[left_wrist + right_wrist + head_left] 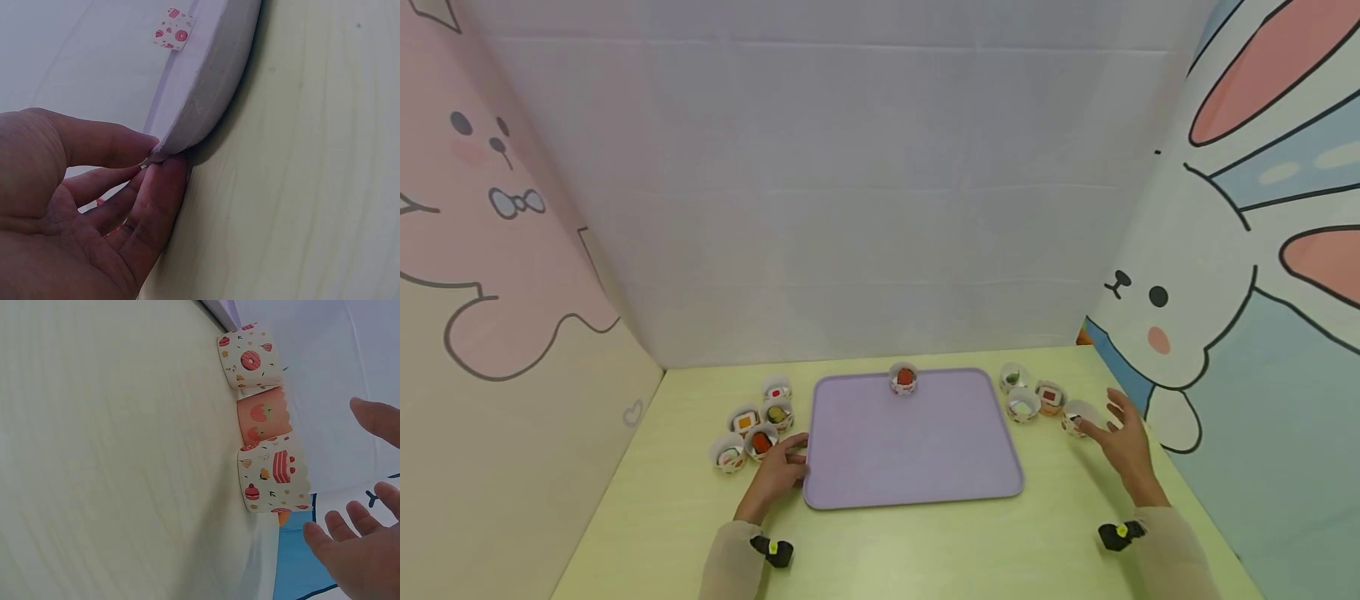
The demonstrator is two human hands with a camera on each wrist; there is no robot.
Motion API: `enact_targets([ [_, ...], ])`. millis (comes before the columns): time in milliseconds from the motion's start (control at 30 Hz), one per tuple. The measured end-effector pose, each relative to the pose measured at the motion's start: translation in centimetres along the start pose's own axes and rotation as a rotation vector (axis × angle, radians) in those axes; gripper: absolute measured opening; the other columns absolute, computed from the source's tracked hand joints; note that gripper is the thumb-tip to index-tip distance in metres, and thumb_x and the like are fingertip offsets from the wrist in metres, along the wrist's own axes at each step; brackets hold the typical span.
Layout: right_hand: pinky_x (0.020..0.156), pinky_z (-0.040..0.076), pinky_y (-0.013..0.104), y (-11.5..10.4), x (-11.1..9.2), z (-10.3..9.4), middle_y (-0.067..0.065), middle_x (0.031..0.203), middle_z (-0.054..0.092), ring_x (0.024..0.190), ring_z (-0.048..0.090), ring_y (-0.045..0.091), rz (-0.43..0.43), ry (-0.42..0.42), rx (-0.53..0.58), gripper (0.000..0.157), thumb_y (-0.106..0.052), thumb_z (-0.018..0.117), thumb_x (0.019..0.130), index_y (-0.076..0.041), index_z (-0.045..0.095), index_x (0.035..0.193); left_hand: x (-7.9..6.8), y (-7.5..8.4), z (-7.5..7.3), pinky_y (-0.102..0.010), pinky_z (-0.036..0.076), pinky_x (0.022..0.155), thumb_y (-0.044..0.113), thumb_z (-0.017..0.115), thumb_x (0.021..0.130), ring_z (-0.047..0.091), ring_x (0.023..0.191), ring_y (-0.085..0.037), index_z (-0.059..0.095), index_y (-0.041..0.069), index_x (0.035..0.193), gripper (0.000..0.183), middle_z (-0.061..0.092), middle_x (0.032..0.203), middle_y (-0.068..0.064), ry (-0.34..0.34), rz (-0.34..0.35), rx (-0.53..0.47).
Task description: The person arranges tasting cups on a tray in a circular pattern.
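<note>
My left hand (780,467) pinches the left edge of a lilac tray (917,458); in the left wrist view its thumb lies on the rim and a finger is underneath. At the tray's far edge stands a paper cup (903,386) with a red-orange item inside. My right hand (1127,446) has its fingers spread and holds nothing. Close to it is the rightmost paper cup (1077,418), whose contents are partly hidden by the thumb. In the right wrist view, this dessert-printed cup (273,476) appears apart from the fingers.
Left of the tray several paper cups (728,454) cluster, with small coloured items inside. To its right stand a cup with a green item (1013,377), another white cup (1023,407) and a pink cup (1050,398). A white back wall (880,208) and printed side walls (1292,433) enclose the table.
</note>
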State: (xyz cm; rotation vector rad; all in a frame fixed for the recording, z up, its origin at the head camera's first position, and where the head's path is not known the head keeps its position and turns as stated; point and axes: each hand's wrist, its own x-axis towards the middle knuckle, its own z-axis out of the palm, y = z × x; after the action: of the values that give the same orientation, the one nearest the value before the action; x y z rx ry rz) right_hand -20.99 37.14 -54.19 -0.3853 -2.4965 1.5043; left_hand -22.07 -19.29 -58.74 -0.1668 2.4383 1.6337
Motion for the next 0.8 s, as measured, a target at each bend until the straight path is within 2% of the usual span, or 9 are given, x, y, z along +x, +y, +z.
enact_targets([
  [367, 0.114, 0.029, 0.058, 1.5, 0.7, 0.8, 0.025, 0.161, 0.015, 0.145, 0.023, 0.048, 0.036, -0.100, -0.024, 0.098, -0.027, 0.074, 0.088, -0.008, 0.008, 0.158, 0.0, -0.1, -0.1, -0.036, 0.058, 0.066, -0.007, 0.062, 0.082, 0.062, 0.089, -0.019, 0.054, 0.001, 0.137, 0.057, 0.063, 0.121, -0.018, -0.001, 0.000, 0.005],
  [433, 0.112, 0.035, 0.054, 1.8, 0.9, 1.0, 0.025, 0.161, 0.018, 0.144, 0.026, 0.048, 0.049, -0.110, -0.037, 0.097, -0.027, 0.074, 0.088, -0.008, 0.009, 0.158, 0.0, -0.1, -0.1, -0.036, 0.058, 0.066, -0.007, 0.062, 0.082, 0.062, 0.089, -0.019, 0.053, 0.001, 0.138, 0.057, 0.062, 0.121, -0.018, 0.000, 0.001, 0.003],
  [500, 0.106, 0.044, 0.040, 2.0, 1.0, 1.1, 0.026, 0.160, 0.020, 0.142, 0.030, 0.048, 0.066, -0.119, -0.054, 0.095, -0.026, 0.073, 0.089, -0.007, 0.010, 0.158, 0.0, -0.1, -0.1, -0.036, 0.058, 0.066, -0.007, 0.062, 0.082, 0.062, 0.089, -0.020, 0.053, 0.001, 0.138, 0.057, 0.062, 0.122, -0.019, -0.002, 0.001, 0.002],
  [567, 0.096, 0.048, 0.029, 2.1, 1.2, 1.2, 0.028, 0.158, 0.022, 0.140, 0.033, 0.048, 0.076, -0.125, -0.069, 0.094, -0.025, 0.072, 0.089, -0.006, 0.011, 0.157, 0.0, -0.1, -0.1, -0.036, 0.058, 0.066, -0.007, 0.062, 0.082, 0.062, 0.089, -0.020, 0.053, 0.001, 0.138, 0.057, 0.062, 0.122, -0.019, -0.002, 0.001, 0.003],
  [667, 0.094, 0.047, 0.026, 2.3, 1.3, 1.3, 0.029, 0.158, 0.022, 0.140, 0.034, 0.048, 0.096, -0.136, -0.068, 0.092, -0.022, 0.071, 0.090, -0.006, 0.010, 0.157, 0.0, -0.1, -0.1, -0.036, 0.058, 0.066, -0.008, 0.062, 0.083, 0.062, 0.090, -0.020, 0.053, 0.001, 0.138, 0.057, 0.061, 0.124, -0.018, -0.003, 0.003, -0.002],
  [733, 0.096, 0.047, 0.033, 2.4, 1.3, 1.4, 0.029, 0.157, 0.022, 0.140, 0.034, 0.048, 0.101, -0.139, -0.066, 0.091, -0.021, 0.070, 0.091, -0.005, 0.009, 0.158, 0.0, -0.1, -0.1, -0.036, 0.058, 0.066, -0.008, 0.062, 0.083, 0.063, 0.091, -0.020, 0.053, 0.001, 0.138, 0.057, 0.061, 0.124, -0.019, -0.005, 0.005, -0.004],
  [800, 0.094, 0.047, 0.029, 2.6, 1.4, 1.4, 0.030, 0.156, 0.023, 0.139, 0.035, 0.047, 0.105, -0.140, -0.066, 0.090, -0.021, 0.069, 0.091, -0.005, 0.010, 0.157, -0.1, -0.1, -0.2, -0.036, 0.058, 0.066, -0.008, 0.062, 0.083, 0.063, 0.091, -0.021, 0.053, 0.000, 0.138, 0.057, 0.062, 0.123, -0.019, -0.007, 0.005, -0.005],
])
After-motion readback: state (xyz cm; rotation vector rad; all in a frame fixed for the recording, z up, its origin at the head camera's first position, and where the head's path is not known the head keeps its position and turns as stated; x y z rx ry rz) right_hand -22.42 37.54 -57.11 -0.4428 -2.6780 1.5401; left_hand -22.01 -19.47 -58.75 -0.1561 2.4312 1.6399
